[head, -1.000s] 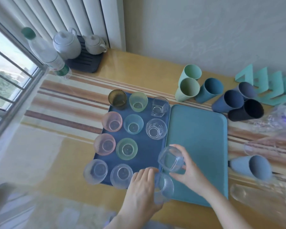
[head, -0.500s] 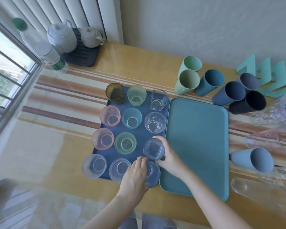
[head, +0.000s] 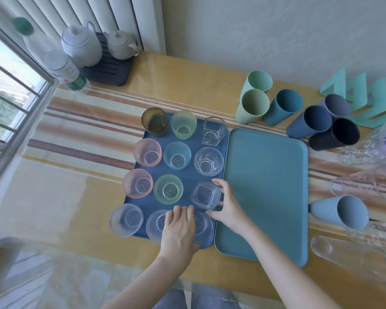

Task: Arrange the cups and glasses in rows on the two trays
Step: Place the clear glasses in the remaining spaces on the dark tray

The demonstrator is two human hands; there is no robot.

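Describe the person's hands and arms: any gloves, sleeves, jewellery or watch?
Both the left hand and right hand are bare: no gloves, rings or watch visible. The left forearm and right forearm are uncovered as far as the frame shows, no sleeve in view.

Wall: pale textured plaster (head: pixel 276 30) runs behind your table's far edge.
Ribbed panel: white vertical ribs (head: pixel 103 12) stand at the far left corner.
Window: a barred window (head: pixel 7 90) is past your left edge, greenery outside.
Light: daylight glares across the left end.
Table: you're at glossy yellow wood (head: pixel 187 70).
Floor: pale, blurred floor (head: pixel 42 284) lies below the near edge.
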